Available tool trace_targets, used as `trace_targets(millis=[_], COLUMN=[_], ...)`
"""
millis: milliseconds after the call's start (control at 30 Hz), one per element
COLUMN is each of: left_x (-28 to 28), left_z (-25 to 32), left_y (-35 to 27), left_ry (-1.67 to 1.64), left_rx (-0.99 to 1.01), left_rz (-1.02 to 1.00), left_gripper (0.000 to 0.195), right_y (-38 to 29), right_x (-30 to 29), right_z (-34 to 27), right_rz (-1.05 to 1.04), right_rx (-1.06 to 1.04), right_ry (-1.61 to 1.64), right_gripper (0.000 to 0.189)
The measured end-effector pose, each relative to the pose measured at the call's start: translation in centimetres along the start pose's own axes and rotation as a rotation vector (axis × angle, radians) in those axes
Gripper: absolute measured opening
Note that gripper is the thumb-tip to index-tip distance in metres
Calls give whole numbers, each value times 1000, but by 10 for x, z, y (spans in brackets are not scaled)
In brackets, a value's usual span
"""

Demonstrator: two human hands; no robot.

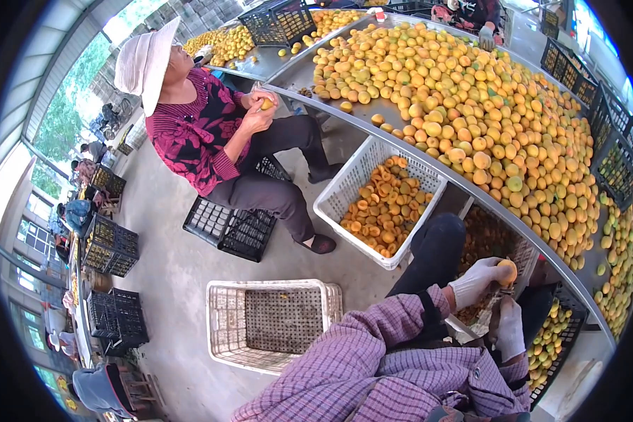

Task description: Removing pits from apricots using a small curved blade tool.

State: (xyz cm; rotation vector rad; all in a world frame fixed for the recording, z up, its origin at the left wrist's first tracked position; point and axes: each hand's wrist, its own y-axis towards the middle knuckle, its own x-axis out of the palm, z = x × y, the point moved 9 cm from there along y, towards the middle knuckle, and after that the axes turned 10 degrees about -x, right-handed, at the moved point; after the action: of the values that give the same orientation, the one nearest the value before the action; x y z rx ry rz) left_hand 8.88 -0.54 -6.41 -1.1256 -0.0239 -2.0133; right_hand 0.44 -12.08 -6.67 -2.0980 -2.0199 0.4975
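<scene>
My left hand, in a white knit glove, holds a yellow-orange apricot by its side. Just below it is my right hand, also gloved, with its fingers curled near the fruit; whether it grips something small cannot be made out. Under both hands, between my knees, is a light crate with a brown mass of what look like fruit stones. Left of my knee, a white plastic crate holds opened, pitted apricot halves.
A metal table heaped with whole apricots runs along my front and right. A co-worker sits on a black crate, fruit in hand. An empty white crate lies at left; a black crate of greenish-yellow fruit is at right.
</scene>
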Motion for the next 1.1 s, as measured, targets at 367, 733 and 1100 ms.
trace_targets(millis=[367,733,1100], left_x=[15,60,-9], left_z=[19,-2,-47], left_y=[-4,-3,46], left_ry=[256,422,587], left_rx=[-44,-120,74], left_rz=[-107,-51,4], left_gripper=[53,44,56], right_y=[-2,-12,-9], right_x=[-7,-36,-24], right_z=[-31,16,-1], right_rz=[-87,117,136], right_rx=[-241,-235,-194], right_ry=[-582,-235,-343], right_gripper=[40,40,47])
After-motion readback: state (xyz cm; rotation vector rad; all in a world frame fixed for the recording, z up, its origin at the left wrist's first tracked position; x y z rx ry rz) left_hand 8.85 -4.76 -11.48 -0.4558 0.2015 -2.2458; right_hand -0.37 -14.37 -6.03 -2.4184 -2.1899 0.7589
